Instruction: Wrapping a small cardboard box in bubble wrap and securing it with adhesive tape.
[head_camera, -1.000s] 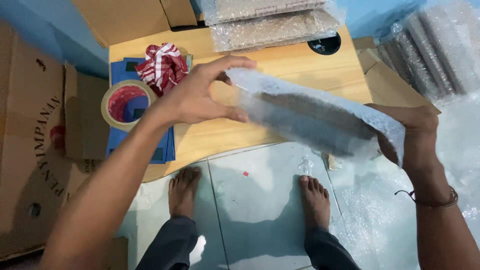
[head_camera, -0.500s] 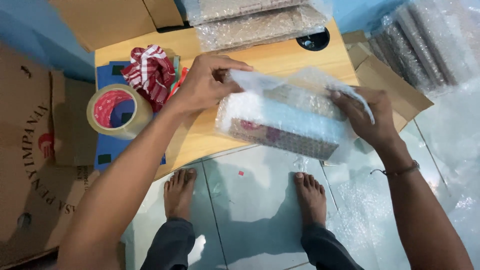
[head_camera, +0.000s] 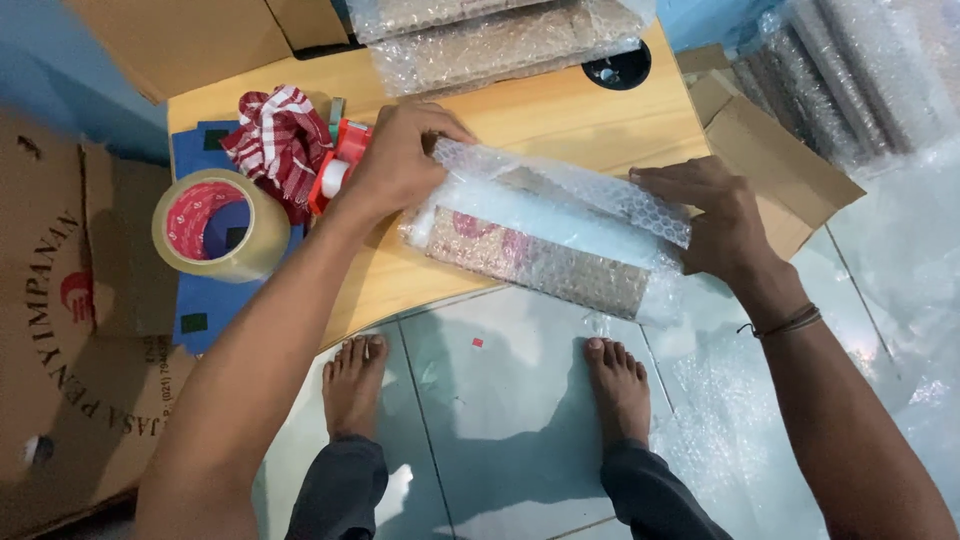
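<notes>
A flat box wrapped in bubble wrap (head_camera: 545, 240) lies near the front edge of the low wooden table (head_camera: 560, 105). My left hand (head_camera: 400, 160) presses down on the wrap at the box's left end. My right hand (head_camera: 715, 215) holds the wrap flap against the box's right end. Both hands grip the same parcel, which lies flat on the tabletop and overhangs its front edge slightly.
A roll of clear tape (head_camera: 210, 225) and a red tape dispenser (head_camera: 340, 165) lie left of the parcel, beside a red-and-white cloth (head_camera: 280, 135). Bubble-wrapped parcels (head_camera: 500, 40) are stacked at the table's back. Cardboard (head_camera: 70, 330) lies left, rolls of bubble wrap (head_camera: 860, 70) right. My bare feet (head_camera: 355, 385) rest on the tiled floor.
The parcel came down from mid-air onto the table. My left hand moved from its top to its left end, and my right hand now holds the flap down on the right.
</notes>
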